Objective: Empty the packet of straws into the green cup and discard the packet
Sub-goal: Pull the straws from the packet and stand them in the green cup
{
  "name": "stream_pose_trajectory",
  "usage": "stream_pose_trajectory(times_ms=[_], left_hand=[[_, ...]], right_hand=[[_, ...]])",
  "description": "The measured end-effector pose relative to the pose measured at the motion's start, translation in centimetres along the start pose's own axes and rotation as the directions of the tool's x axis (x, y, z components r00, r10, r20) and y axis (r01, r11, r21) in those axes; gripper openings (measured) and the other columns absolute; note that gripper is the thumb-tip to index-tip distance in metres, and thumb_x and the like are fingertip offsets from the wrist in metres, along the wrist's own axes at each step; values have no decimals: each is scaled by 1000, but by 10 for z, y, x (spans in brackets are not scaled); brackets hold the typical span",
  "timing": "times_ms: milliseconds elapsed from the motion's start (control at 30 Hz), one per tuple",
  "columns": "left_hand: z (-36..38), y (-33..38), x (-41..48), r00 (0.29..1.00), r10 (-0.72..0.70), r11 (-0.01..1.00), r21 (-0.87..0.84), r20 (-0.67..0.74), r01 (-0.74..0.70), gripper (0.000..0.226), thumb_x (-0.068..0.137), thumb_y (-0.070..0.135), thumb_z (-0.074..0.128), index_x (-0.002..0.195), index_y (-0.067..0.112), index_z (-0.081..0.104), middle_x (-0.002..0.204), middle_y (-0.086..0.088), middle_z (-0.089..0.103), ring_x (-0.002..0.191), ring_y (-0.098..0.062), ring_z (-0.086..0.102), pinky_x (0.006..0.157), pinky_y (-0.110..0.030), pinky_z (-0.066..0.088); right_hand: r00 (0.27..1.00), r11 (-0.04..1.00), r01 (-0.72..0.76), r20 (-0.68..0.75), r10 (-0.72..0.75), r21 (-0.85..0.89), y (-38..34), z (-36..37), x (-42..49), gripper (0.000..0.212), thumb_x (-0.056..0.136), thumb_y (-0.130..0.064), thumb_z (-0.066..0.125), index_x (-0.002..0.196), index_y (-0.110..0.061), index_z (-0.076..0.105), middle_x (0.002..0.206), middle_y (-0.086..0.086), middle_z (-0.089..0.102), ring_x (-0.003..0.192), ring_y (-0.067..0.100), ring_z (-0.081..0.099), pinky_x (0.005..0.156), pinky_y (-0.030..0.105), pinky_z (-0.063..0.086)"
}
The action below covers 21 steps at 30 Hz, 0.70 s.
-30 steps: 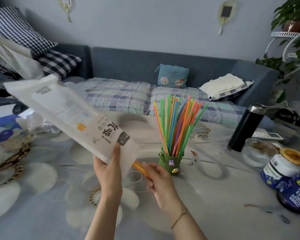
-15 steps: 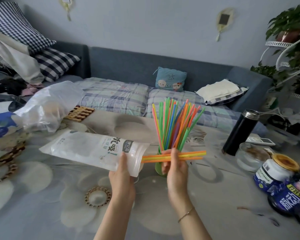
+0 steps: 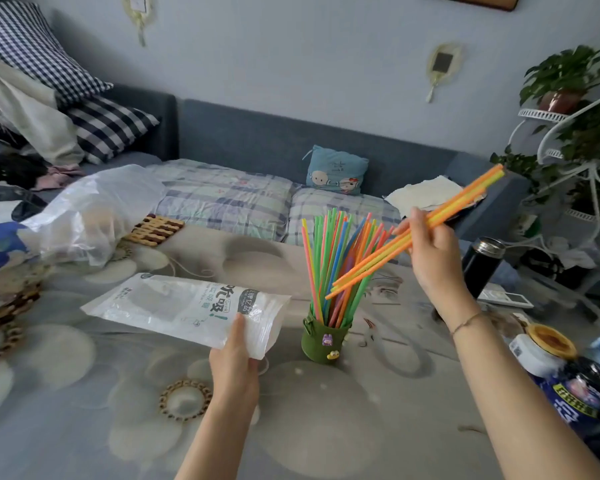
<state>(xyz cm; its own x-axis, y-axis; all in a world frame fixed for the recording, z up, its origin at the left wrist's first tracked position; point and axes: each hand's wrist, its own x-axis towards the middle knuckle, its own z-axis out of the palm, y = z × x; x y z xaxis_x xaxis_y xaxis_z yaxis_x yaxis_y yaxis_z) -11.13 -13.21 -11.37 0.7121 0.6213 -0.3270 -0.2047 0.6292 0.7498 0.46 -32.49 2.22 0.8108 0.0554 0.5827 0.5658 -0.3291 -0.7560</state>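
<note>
A small green cup (image 3: 324, 344) stands upright in the middle of the table, packed with several coloured straws (image 3: 329, 261) that fan upward. My left hand (image 3: 234, 362) grips the open end of the white straw packet (image 3: 184, 308), which lies nearly flat, pointing left, and looks see-through and flat. My right hand (image 3: 430, 251) is raised to the right of the cup and holds a few orange and yellow straws (image 3: 461, 206). They tilt, upper ends to the far right, lower ends in front of the straws in the cup.
A clear plastic bag (image 3: 90, 216) and a wooden trivet (image 3: 155, 230) lie at the back left of the table. At right stand a black flask (image 3: 482, 265), a remote (image 3: 506, 299) and jars (image 3: 548, 351). A sofa with cushions runs behind; a plant stand (image 3: 575, 140) is far right.
My right hand drew the last few straws out of the packet, then lifted them up and right, tilting them above the cup. The packet was lowered from a raised slant to nearly flat.
</note>
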Motion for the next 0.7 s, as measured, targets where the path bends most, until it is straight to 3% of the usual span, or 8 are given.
stream_pose_trajectory(times_ms=[167, 267, 333, 400, 433, 533, 600, 700], left_hand=[[3, -1, -6, 999, 29, 999, 40, 15, -29, 9, 95, 22, 54, 87, 22, 60, 81, 9, 63, 67, -10, 56, 48, -16, 44], [3, 0, -5, 1000, 1, 1000, -15, 13, 0, 5, 96, 21, 55, 94, 21, 59, 83, 9, 65, 65, -8, 61, 51, -17, 45], [3, 2, -3, 1000, 3, 999, -41, 15, -3, 5, 95, 20, 56, 93, 21, 60, 76, 11, 68, 55, -3, 64, 44, -12, 46], [2, 3, 0, 999, 17, 998, -55, 29, -15, 6, 95, 19, 56, 90, 21, 60, 65, 15, 70, 49, 1, 63, 42, -11, 45], [2, 3, 0, 999, 22, 998, -55, 35, -20, 7, 95, 19, 56, 90, 21, 60, 61, 16, 70, 47, 2, 62, 42, -11, 45], [3, 3, 1, 999, 32, 998, -49, 43, -30, 7, 95, 18, 56, 90, 21, 60, 57, 18, 69, 46, 2, 61, 42, -10, 44], [2, 3, 1, 998, 38, 999, -37, 52, -36, 9, 95, 18, 55, 89, 22, 59, 55, 19, 67, 45, 3, 60, 42, -10, 43], [2, 3, -2, 998, 30, 1000, -10, 49, -30, 9, 95, 21, 55, 87, 23, 59, 61, 16, 68, 54, -4, 60, 44, -13, 44]], right_hand=[[953, 950, 43, 298, 54, -309, 12, 30, 1, 57, 95, -47, 34, 74, -1, 60, 41, -6, 33, 32, 4, 28, 38, 20, 30], [848, 840, 91, 484, 216, -535, 26, 45, -12, 52, 94, -49, 40, 62, -9, 50, 47, -5, 31, 37, 10, 28, 44, 24, 33], [849, 781, 110, 466, 248, -615, 31, 48, -16, 48, 90, -52, 47, 57, -17, 39, 51, -6, 33, 39, 10, 30, 43, 22, 31], [939, 780, 141, 333, 91, -609, 29, 48, -14, 35, 86, -51, 56, 71, -19, 52, 61, -7, 41, 40, 6, 35, 42, 17, 28], [970, 797, 174, 242, -37, -578, 25, 46, -12, 29, 84, -47, 60, 91, -19, 58, 69, -9, 47, 44, 2, 38, 42, 13, 27], [947, 861, 315, 68, -314, -400, 14, 44, -1, 66, 78, -28, 72, 134, -18, 40, 101, -7, 52, 72, 0, 49, 59, 5, 36], [924, 872, 378, 72, -374, -310, 9, 44, 5, 85, 77, -22, 74, 145, -17, 23, 124, 1, 51, 104, 7, 52, 85, 9, 40], [897, 833, 440, 199, -394, -334, 4, 49, 10, 79, 86, -26, 65, 149, -17, 17, 152, 3, 33, 138, 12, 31, 111, 23, 26]])
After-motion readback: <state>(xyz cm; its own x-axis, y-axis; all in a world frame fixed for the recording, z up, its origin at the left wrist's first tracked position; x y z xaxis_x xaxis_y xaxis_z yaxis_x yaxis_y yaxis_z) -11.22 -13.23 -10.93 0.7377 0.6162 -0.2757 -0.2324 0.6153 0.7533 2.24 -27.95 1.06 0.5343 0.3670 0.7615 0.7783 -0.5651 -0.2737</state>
